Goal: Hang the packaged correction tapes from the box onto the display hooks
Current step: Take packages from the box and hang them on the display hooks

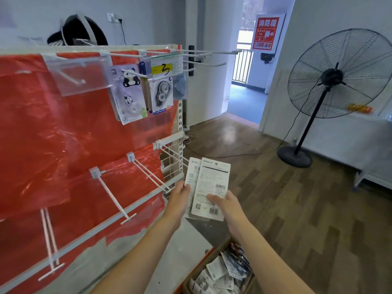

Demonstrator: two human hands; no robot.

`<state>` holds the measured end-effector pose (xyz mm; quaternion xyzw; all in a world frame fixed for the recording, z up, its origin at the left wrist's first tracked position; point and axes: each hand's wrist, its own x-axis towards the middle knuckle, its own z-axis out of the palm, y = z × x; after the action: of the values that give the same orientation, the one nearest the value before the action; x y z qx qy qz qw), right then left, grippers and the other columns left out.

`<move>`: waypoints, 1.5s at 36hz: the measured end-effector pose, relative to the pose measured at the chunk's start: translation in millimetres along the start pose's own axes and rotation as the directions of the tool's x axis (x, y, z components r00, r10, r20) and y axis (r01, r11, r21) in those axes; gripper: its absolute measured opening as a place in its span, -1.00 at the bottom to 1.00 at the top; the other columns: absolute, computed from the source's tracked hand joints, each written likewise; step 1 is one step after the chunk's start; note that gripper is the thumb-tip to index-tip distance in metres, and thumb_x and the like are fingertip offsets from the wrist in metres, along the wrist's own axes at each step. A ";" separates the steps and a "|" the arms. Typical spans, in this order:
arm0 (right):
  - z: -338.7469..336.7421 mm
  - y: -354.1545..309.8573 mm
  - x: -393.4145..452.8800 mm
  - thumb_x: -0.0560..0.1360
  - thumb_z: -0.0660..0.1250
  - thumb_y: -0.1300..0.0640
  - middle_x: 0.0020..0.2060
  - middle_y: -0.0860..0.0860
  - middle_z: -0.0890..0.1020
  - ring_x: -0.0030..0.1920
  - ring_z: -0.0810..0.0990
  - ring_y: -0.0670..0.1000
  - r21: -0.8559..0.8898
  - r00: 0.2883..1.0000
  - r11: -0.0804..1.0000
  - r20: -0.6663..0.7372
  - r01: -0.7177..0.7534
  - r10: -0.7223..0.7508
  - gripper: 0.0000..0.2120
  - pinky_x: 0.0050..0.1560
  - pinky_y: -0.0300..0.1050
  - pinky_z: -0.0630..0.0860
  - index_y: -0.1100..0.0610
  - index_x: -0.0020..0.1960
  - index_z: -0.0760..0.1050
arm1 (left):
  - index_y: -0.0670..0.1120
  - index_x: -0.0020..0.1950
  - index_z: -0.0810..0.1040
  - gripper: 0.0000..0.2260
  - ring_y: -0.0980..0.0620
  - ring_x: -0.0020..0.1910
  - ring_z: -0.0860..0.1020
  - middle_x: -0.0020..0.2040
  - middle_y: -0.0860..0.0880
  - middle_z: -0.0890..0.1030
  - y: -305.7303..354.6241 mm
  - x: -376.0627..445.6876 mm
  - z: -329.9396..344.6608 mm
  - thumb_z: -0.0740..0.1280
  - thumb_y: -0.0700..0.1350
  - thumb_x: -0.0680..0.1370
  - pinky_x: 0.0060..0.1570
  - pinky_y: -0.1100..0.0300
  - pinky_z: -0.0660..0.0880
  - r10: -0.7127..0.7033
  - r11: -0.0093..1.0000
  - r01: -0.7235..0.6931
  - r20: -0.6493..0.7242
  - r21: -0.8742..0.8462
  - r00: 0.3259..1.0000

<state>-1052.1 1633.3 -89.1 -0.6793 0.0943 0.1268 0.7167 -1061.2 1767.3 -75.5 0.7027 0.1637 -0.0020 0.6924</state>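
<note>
Head view, packaged correction tapes pinched between both hands' fingers

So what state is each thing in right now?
left hand: holds rear package by its edge
right hand: holds front package, back side facing the camera
panda package: hanging on an upper hook
box: open, packages inside
lower hooks: bare
fan: standing upright

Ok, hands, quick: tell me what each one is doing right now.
Left hand: pinches the rear correction tape package by its left edge.
Right hand: grips the front correction tape package, thumb across its printed back.
</note>
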 end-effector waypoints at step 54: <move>-8.3 -35.2 13.8 0.52 0.36 0.21 -0.03 -0.03 0.59 -0.07 0.61 -0.07 0.002 0.983 0.984 0.050 0.176 -0.175 -0.81 -0.22 -0.24 0.49 0.02 0.00 0.38 | -0.16 -0.03 0.59 -0.84 0.07 -0.35 0.64 -0.27 -0.06 0.67 16.4 1.2 -50.6 0.43 -0.31 0.42 -0.39 0.27 0.54 0.031 0.971 -0.019 0.043 -0.239 0.999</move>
<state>-1027.8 1624.2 -60.4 -0.6826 0.0160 0.0802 0.7262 -1067.6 1817.0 -57.8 0.6162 0.1379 0.0102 0.7754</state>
